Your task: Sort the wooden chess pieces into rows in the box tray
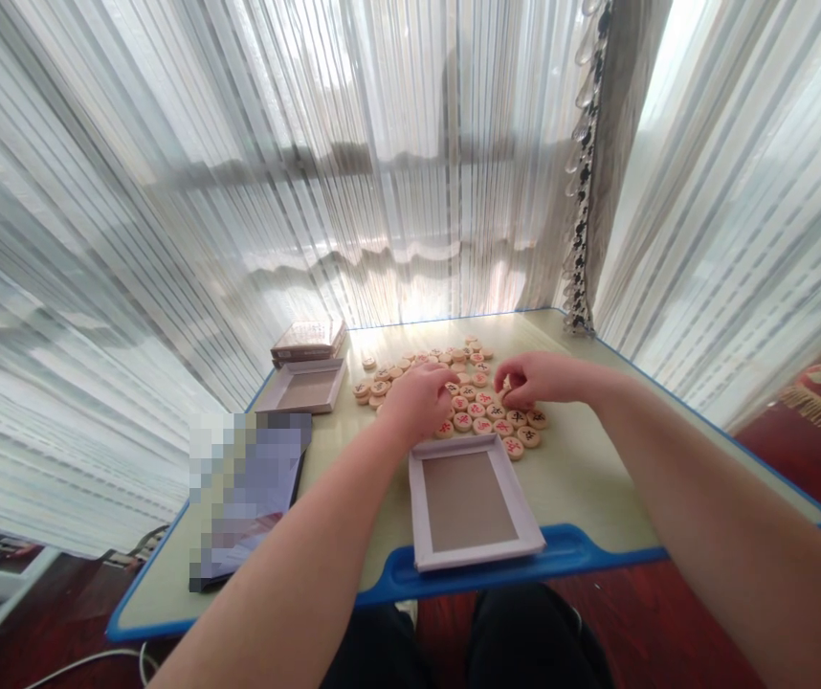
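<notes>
Many round wooden Chinese chess pieces (482,426) with red or black characters lie spread over the pale tabletop (589,478). My left hand (421,397) is over the left middle of the spread, its fingers bent loosely and a little apart. The hand itself covers the pieces under it, and I see nothing held there. At the right edge of the spread, my right hand (529,378) has its thumb and fingers closed around one piece, mostly hidden by them. Between my forearms, an open shallow white box part (421,507) lies at the table's near edge, just below the pieces.
A second shallow box part (339,388) lies at the left, in front of a closed flat box (310,337). A dark-edged tablet-like device (267,488), partly blurred, rests near my left forearm. Striped sheer curtains (410,191) hang behind the blue-rimmed table.
</notes>
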Available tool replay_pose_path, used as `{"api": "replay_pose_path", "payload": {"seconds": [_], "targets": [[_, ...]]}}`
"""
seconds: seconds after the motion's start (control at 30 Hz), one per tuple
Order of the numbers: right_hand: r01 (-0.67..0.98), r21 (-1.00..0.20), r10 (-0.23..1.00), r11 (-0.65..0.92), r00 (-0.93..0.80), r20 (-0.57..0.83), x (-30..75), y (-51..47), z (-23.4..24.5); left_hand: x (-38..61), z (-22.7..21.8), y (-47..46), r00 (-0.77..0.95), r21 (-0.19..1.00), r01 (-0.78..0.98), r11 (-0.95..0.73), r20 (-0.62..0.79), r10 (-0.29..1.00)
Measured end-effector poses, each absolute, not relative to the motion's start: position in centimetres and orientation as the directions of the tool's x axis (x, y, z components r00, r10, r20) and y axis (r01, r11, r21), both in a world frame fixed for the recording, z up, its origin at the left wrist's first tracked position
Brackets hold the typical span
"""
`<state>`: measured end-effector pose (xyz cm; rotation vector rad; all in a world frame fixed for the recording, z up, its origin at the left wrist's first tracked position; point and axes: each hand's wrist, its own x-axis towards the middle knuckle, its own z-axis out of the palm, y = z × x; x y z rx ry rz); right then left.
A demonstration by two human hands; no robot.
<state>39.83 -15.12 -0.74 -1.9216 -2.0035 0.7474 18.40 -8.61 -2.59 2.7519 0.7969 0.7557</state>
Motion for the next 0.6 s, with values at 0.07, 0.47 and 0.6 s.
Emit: {"api": "replay_pose_path", "payload": {"seconds": [0.07, 0.47, 0.6], "targets": [[0.840, -0.543, 0.989, 0.005, -0.086, -0.123, 39.50, -15.01, -0.86, 18.36, -2.51, -8.65, 0.730, 0.290, 0.454, -0.842, 0.421, 0.539], [0.897, -0.442, 0.998, 0.034, -0.058, -0.040, 38.82, -14.99, -0.51, 18.55, -2.80, -8.52, 0.752, 0.243, 0.472, -0.848, 0.391, 0.530], [0.940, -0.338, 0.997, 0.047, -0.024, 0.072, 39.33, -14.55, -0.69, 18.49, -2.24, -8.76, 0.743, 0.238, 0.470, -0.850, 0.413, 0.526]]}}
